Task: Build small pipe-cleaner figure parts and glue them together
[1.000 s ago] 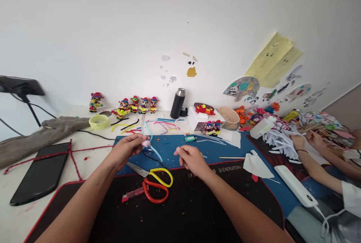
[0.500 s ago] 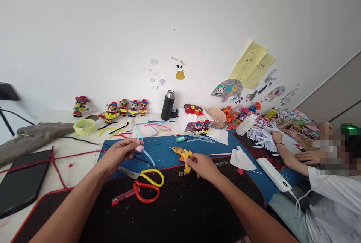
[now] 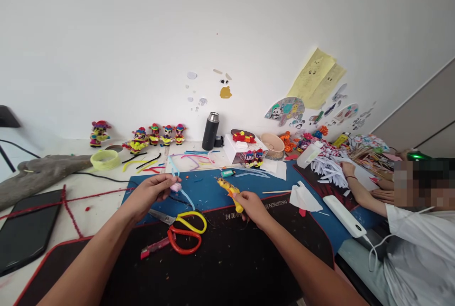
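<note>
My left hand (image 3: 155, 191) is closed in a pinch on a small pale pink craft piece (image 3: 175, 186). Light blue pipe cleaners (image 3: 186, 198) stick out above and below it, and my fingers hide part of the piece. My right hand (image 3: 251, 206) grips a yellow hot glue gun (image 3: 228, 189) by its handle, nozzle pointing to the upper left. Below and between the hands lie scissors (image 3: 186, 235) with one yellow and one red handle. A red utility knife (image 3: 155, 247) rests beside them on the black mat (image 3: 213, 277).
Finished pipe-cleaner dolls (image 3: 138, 141) stand along the wall beside a black thermos (image 3: 211, 131). Loose pipe cleaners, a green tape roll (image 3: 105, 159) and a teal lighter (image 3: 228, 173) lie nearer. At right, a co-worker's hand (image 3: 348, 170) is over white paper strips (image 3: 329, 173); a white power bank (image 3: 344, 216) lies closer.
The glue gun has come up off the mat in my right hand and turned, its nozzle tilting higher. My left hand stays nearly still with the pink piece.
</note>
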A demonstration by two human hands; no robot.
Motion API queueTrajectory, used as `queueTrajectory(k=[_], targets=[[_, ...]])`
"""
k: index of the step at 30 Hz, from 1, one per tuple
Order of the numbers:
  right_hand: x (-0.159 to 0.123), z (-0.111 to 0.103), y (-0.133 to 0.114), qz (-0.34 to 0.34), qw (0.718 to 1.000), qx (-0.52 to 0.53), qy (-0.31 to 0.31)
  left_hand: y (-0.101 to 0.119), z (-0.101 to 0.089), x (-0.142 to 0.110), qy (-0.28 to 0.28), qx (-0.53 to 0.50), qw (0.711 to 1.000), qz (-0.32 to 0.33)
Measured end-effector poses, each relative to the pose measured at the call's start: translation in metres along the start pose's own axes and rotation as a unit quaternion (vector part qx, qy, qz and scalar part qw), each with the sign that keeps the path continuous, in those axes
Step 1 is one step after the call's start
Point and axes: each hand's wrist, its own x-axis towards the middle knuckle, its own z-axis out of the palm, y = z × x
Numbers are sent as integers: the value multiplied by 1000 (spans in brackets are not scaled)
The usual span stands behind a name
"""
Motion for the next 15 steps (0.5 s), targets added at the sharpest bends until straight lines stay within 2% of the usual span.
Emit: queueTrajectory(k=[6, 11, 15], targets=[[-2, 13, -8, -10, 976, 211, -44, -1, 2, 0, 2, 7, 1000, 4], [9, 33, -23, 4, 896, 428, -121, -1, 2, -1, 4, -4, 1000, 1], [22, 50, -38, -6, 862, 474, -182, -1, 3, -2, 0, -19, 1000, 0]])
